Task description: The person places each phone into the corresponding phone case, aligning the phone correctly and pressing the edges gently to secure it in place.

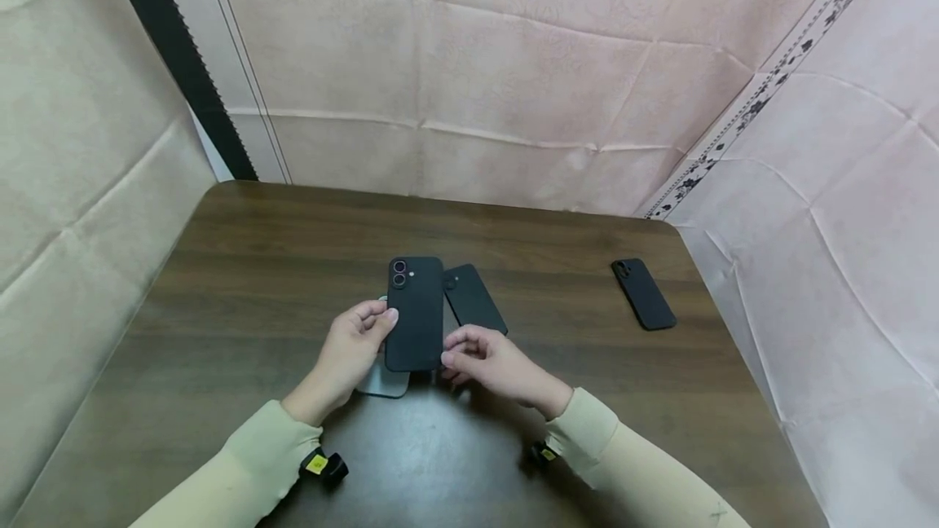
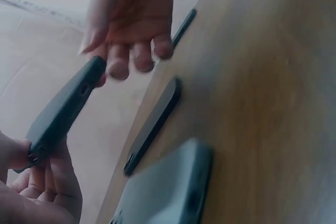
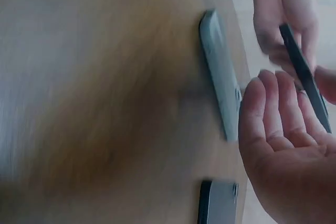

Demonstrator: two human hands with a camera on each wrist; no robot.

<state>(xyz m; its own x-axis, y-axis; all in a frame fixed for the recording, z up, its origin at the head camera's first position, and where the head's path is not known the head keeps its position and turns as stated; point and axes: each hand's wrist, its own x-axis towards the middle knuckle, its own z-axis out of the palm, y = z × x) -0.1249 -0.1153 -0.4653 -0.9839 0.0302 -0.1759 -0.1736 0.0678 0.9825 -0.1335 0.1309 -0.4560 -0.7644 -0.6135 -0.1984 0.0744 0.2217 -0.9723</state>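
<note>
A phone in a black case point(image 1: 414, 316) is held up over the table, its back with two camera lenses facing the head view. My left hand point(image 1: 355, 349) grips its left edge, thumb on the back. My right hand point(image 1: 491, 365) pinches its lower right corner between thumb and index finger; in the right wrist view the other fingers point(image 3: 270, 111) stay extended. Partly hidden beneath lies a light grey-blue phone point(image 1: 385, 381), nearer in the left wrist view. A dark phone or case point(image 1: 475, 300) lies just behind and right of the held phone.
Another black phone case or cased phone point(image 1: 644, 293) lies at the right of the wooden table point(image 1: 293, 251). Pale cloth point(image 1: 513, 80) hangs behind the table and at both sides.
</note>
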